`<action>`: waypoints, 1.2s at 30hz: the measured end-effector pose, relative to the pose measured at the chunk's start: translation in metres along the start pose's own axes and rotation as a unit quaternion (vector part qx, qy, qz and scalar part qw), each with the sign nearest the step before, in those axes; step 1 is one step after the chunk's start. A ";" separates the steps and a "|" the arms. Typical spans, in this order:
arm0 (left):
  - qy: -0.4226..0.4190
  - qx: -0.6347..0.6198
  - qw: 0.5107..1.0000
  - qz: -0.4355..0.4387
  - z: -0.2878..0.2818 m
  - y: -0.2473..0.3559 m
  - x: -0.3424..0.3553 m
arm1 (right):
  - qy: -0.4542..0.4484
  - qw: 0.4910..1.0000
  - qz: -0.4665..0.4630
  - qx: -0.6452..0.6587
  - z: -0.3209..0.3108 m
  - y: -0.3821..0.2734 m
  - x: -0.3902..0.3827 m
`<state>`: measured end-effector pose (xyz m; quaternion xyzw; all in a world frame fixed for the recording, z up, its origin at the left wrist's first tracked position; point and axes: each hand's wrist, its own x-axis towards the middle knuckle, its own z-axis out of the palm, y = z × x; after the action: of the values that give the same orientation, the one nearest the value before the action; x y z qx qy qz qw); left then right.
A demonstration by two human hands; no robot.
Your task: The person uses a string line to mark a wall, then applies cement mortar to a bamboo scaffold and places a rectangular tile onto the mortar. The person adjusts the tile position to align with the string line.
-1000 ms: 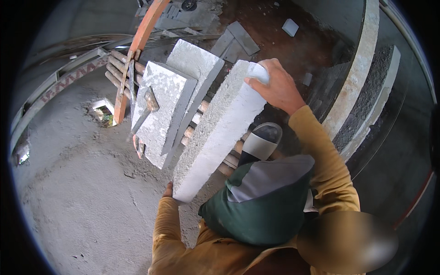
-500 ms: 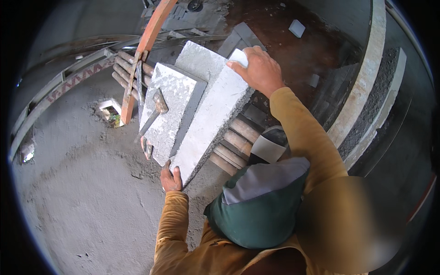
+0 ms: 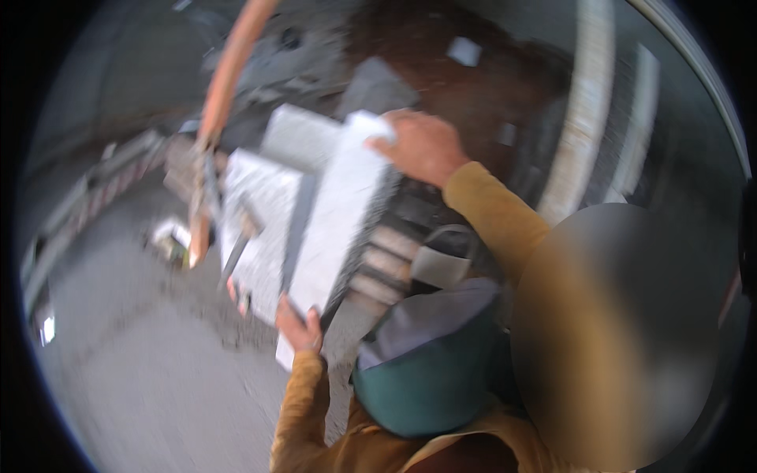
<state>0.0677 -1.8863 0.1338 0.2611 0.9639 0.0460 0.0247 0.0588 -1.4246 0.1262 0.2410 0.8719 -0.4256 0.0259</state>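
Note:
A long white stone or concrete slab [image 3: 335, 213] with a rough grey side lies tilted between my hands. My right hand [image 3: 422, 146] is closed over its far end, thumb on the top face. At the near end, my left hand [image 3: 302, 325] grips the edge, fingers on the left side and thumb on the right. Just left of the long slab is a wider pale slab [image 3: 272, 197] with a hammer [image 3: 246, 229] lying on it. Another rough slab [image 3: 300, 138] shows behind them. The picture is smeared by motion.
Round wooden poles [image 3: 386, 256] run beneath the slabs. An orange post [image 3: 225, 75] rises at the far left, beside a curved metal frame [image 3: 95, 185]. A small white block [image 3: 464, 51] lies on the dark floor at the back. Long pale beams [image 3: 583, 118] stand at right.
The view has shifted, so most things sit lower and to the left. The left hand has moved up along the slab, whose near corner now shows below it. Both hands still hold the slab.

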 end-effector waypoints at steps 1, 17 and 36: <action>0.007 0.007 1.000 0.014 0.005 -0.006 -0.001 | -0.026 0.999 -0.034 -0.017 -0.022 0.013 -0.013; -0.002 0.088 0.986 0.143 0.049 0.022 0.075 | 0.423 0.837 0.347 -0.025 -0.239 0.133 -0.496; 0.005 -0.002 1.000 0.019 -0.018 0.011 0.035 | 0.081 0.978 -0.163 0.105 -0.106 0.047 -0.106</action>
<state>0.0418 -1.8606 0.1522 0.2794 0.9587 0.0493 0.0198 0.1900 -1.3624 0.1855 0.1311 0.8491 -0.4921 -0.1402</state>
